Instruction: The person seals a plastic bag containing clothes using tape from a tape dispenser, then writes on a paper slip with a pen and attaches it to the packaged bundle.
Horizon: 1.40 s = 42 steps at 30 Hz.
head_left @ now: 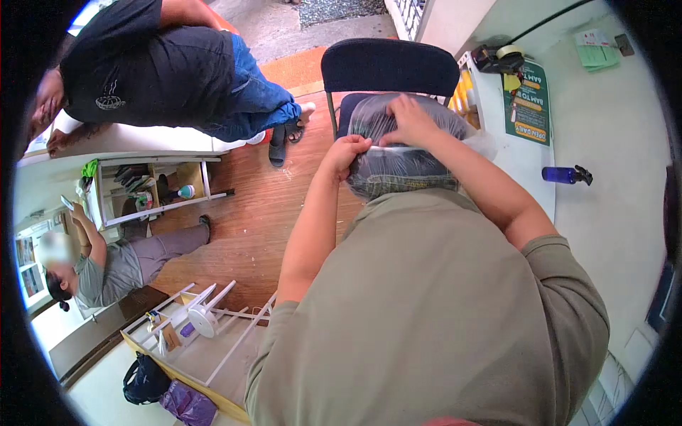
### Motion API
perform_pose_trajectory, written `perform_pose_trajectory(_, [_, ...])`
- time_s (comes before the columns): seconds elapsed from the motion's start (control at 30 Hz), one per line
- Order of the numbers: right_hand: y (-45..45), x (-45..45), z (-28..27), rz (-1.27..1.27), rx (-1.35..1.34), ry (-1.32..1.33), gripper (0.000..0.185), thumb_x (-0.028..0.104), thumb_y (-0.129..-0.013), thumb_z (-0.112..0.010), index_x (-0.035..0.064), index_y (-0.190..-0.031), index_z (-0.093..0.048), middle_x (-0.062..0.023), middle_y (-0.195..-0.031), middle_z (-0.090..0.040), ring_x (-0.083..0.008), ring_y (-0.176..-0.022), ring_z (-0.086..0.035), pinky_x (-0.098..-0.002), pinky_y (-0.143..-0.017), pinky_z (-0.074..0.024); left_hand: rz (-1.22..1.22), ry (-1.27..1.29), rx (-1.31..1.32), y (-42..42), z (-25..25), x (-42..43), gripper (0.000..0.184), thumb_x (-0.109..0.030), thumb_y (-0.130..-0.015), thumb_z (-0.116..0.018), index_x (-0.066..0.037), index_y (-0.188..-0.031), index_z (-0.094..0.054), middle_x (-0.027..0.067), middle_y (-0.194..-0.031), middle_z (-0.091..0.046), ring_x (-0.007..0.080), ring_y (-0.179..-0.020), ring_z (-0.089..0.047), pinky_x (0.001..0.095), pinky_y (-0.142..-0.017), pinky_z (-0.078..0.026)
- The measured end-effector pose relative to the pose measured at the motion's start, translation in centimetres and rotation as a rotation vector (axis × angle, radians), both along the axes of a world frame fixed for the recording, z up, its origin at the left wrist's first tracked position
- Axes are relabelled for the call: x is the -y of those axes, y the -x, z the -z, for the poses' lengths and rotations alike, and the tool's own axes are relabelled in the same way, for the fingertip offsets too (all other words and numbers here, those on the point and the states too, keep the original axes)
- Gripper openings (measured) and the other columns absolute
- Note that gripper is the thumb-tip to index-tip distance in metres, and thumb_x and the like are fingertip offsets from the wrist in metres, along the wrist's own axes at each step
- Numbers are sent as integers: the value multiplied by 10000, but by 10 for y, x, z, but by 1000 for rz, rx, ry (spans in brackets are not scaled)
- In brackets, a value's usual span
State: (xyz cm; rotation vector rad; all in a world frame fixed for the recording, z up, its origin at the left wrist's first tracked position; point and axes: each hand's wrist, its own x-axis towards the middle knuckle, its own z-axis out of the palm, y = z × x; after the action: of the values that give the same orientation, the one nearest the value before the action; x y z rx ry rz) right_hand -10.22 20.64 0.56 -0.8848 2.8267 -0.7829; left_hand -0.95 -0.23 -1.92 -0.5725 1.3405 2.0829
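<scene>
A clear plastic bag (405, 174) packed with dark folded cloth lies on the seat of a dark chair (389, 65), right before my body. At the bag's left side my left hand (347, 156) is closed, thumb and fingers pinching the plastic. My right hand (413, 126) rests over the top of the bag with its fingers apart and bent. Between the hands a thin pale strip or fold of plastic runs across the bag. Loose plastic sticks out at the bag's right end.
A white table (522, 167) on the right bears a tape dispenser (497, 58), a green poster (529, 106) and a blue spray bottle (566, 175). One person (163, 71) in a black shirt leans at a counter; another (114, 266) holds a phone. An upturned-looking rack (213, 326) stands lower left.
</scene>
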Motion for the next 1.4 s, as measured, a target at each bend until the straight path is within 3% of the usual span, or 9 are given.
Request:
perform_pose_trajectory(0.13, [2, 8, 0, 286, -7, 302, 605, 457, -630, -858, 17, -977, -631, -166, -1036, -542, -337, -1023, -546, -401, -891, -469, 31, 67, -49, 1, 1, 3, 166, -180, -896, -684, -97, -765, -626, -20, -722, -607, 102, -647, -537, 266, -611, -430])
perform_pose_trajectory(0.23, [-40, 37, -16, -37, 777, 133, 431, 375, -699, -833, 7, -878, -699, -168, -972, -568, -315, -947, -579, -384, -849, -477, 115, 192, -93, 3, -16, 9, 187, -208, -901, -683, -87, -767, -636, -22, -725, -604, 88, -662, -533, 270, -611, -432])
perform_pose_trajectory(0.33, [-68, 41, 9, 27, 192, 378, 358, 356, -766, -782, 12, -849, -732, -164, -898, -619, -297, -844, -615, -382, -790, -488, 430, 1041, -535, 19, -54, 28, 228, -264, -862, -710, -45, -866, -650, 81, -752, -642, 216, -662, -585, 352, -616, -458])
perform_pose_trajectory(0.47, [-64, 41, -3, 113, 505, 345, 304, 307, -839, -702, 7, -889, -719, -153, -820, -683, -287, -784, -653, -396, -731, -494, 311, 1747, -930, 14, -137, 33, 529, -382, -774, -761, -70, -1171, -604, 196, -1170, -611, 355, -1089, -575, 467, -864, -472])
perform_pose_trajectory(0.57, [-64, 45, 2, 234, 764, 446, 286, 282, -877, -652, 3, -863, -715, -168, -809, -684, -298, -774, -655, -406, -722, -487, 433, 1514, -1351, -17, -98, 8, 630, -378, -769, -762, -92, -1273, -515, 149, -1161, -619, 390, -1193, -531, 484, -924, -453])
perform_pose_trajectory(0.7, [-55, 52, -11, 229, 770, 253, 332, 296, -913, -586, -3, -846, -714, -200, -804, -680, -318, -761, -658, -417, -709, -487, 392, 1165, -1046, -32, -50, 15, 577, -332, -822, -726, -108, -1287, -468, 177, -1074, -626, 372, -988, -633, 444, -765, -521])
perform_pose_trajectory(0.93, [-53, 34, 5, 74, 537, 351, 306, 330, -859, -674, 39, -770, -704, -182, -837, -651, -313, -801, -633, -412, -755, -500, 245, 1246, -1117, -29, -46, 16, 186, -226, -819, -707, -57, -824, -630, 152, -853, -612, 356, -742, -614, 447, -618, -489])
perform_pose_trajectory(1.13, [-60, 17, 10, -27, 390, 457, 201, 220, -716, -799, 53, -756, -694, -103, -887, -590, -269, -911, -587, -373, -827, -476, 132, 690, -116, -22, -49, 19, 224, -248, -886, -691, -39, -803, -684, 42, -827, -657, 178, -683, -578, 342, -620, -439])
perform_pose_trajectory(1.4, [60, -76, -7, 692, 496, 1164, 263, 233, -902, -698, 15, -1041, -656, -72, -852, -683, -142, -695, -655, -258, -597, -517, 166, 29, 184, -7, 0, 47, 198, -205, -929, -639, -16, -979, -678, 53, -876, -691, 182, -758, -639, 337, -718, -503])
